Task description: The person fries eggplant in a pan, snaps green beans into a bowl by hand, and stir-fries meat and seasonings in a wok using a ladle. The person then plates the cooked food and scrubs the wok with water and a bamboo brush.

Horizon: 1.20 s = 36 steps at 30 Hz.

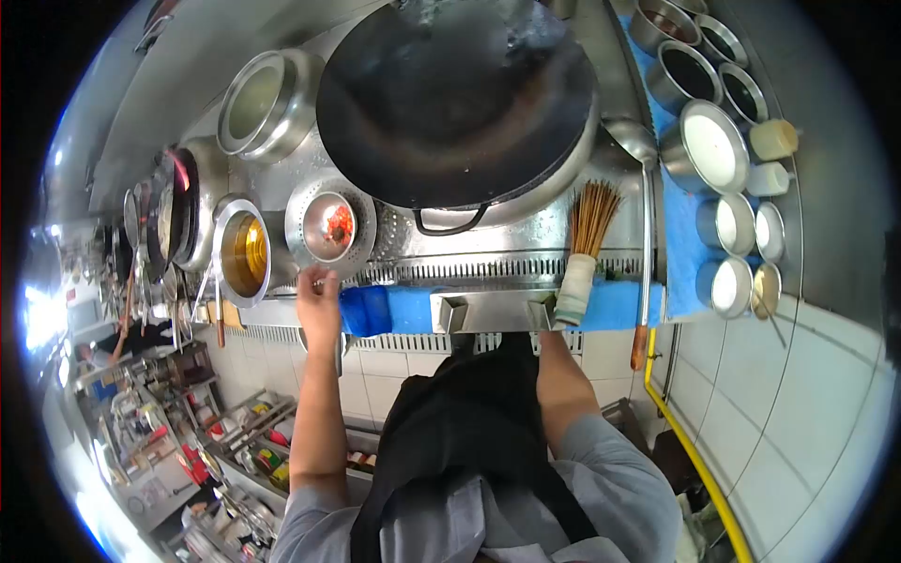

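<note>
My left hand (pixel 319 286) is at the near rim of a perforated metal strainer (pixel 367 236), its fingers curled together; what they grip, if anything, is hidden. A small steel bowl (pixel 317 246) with chopped red pieces (pixel 338 225) sits in the strainer. Just right of that hand lies a bunched blue cloth (pixel 366 311). Of my right arm only the forearm (pixel 563 375) shows; the hand is hidden at the counter's front edge, below a bamboo wok brush (pixel 589 230) with a wrapped handle. A large black wok (pixel 455 103) stands ahead, with steam over its far side.
Left of the strainer stand a pot of yellow oil (pixel 225 263) and a deep steel pot (pixel 298 103). On the right, a long-handled ladle (pixel 646 235) lies beside several seasoning tubs (pixel 718 145). A yellow pipe (pixel 694 441) runs low along the tiled wall.
</note>
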Tool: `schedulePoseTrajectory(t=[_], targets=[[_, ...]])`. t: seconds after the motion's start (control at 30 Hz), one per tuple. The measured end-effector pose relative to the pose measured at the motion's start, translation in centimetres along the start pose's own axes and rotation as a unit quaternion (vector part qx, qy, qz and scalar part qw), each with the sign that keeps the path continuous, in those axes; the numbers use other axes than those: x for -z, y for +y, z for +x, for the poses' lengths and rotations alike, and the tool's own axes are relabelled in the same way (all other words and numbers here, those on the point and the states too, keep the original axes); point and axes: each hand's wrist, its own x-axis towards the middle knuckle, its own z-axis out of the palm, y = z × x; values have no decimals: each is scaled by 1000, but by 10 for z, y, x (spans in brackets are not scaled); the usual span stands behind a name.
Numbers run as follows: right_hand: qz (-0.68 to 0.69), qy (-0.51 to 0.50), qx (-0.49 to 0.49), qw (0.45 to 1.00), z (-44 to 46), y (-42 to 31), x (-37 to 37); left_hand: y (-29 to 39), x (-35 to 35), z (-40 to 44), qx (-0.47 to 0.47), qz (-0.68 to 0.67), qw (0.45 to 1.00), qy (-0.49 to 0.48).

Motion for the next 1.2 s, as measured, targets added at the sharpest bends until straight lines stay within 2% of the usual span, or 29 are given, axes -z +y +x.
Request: schedulePoseTrajectory(t=[0.03, 0.07, 0.1, 0.17, 0.23, 0.3, 0.37, 0.4, 0.43, 0.47, 0.5, 0.6, 0.7, 0.73, 0.8, 0.83, 0.9, 0.93, 1.03, 1.07, 1.17, 1.2], targets=[[-15, -17, -11, 1000, 6, 7, -1, 38, -6, -15, 5, -34, 999, -29], [-38, -36, -19, 998, 11, 16, 2, 72, -11, -27, -43, -30, 998, -42], [-64, -56, -31, 996, 13, 28, 9, 104, -15, -35, -109, 2, 993, -51], [-106, -96, -39, 989, 33, 65, 53, 154, -30, -38, -303, 32, 951, -53], [-115, -140, -47, 982, 83, 139, 128, 189, -45, -38, -365, 24, 927, -78], [-80, -70, -53, 993, -56, 20, 175, 215, -59, -35, -384, 4, 918, -98], [56, 7, -42, 998, -84, 0, 232, 213, -65, -30, -382, 32, 917, -106], [107, -62, 57, 991, -110, -8, 261, 210, -70, -29, -383, 43, 916, -113], [120, -39, 5, 992, -134, -46, 265, 206, -70, -27, -381, 34, 918, -105], [128, -84, 20, 988, -162, -80, 262, 199, -68, -24, -379, 25, 920, -99], [134, -129, 32, 982, -188, -107, 257, 195, -64, -24, -375, 17, 922, -95], [3, -63, 90, 994, -241, -165, 201, 193, -61, -22, -380, -16, 921, -80], [-171, 47, 189, 966, -218, -156, 204, 179, -77, -21, -387, -73, 917, -69], [-130, 83, 231, 961, -242, -171, 181, 178, -80, -19, -389, -102, 912, -77], [-130, 65, 233, 962, -282, -182, 158, 175, -76, -20, -371, -123, 915, -102], [-127, 59, 234, 962, -302, -184, 147, 177, -65, -24, -368, -189, 908, -71], [-138, 9, 233, 963, -335, -187, 117, 163, -36, -38, -344, -192, 919, -29], [-146, -11, 222, 964, -353, -186, 107, 146, -22, -50, -320, -192, 926, -49], [-305, -189, 240, 902, -371, -214, 43, 81, 12, -71, -266, -185, 940, -102], [-327, -166, 263, 892, -379, -218, 1, 55, 20, -81, -249, -176, 945, -119], [-336, -252, 332, 844, -389, -219, -111, -7, 45, -102, -196, -139, 953, -186], [-347, -283, 345, 825, -394, -220, -145, -16, 61, -107, -202, -146, 953, -172]])
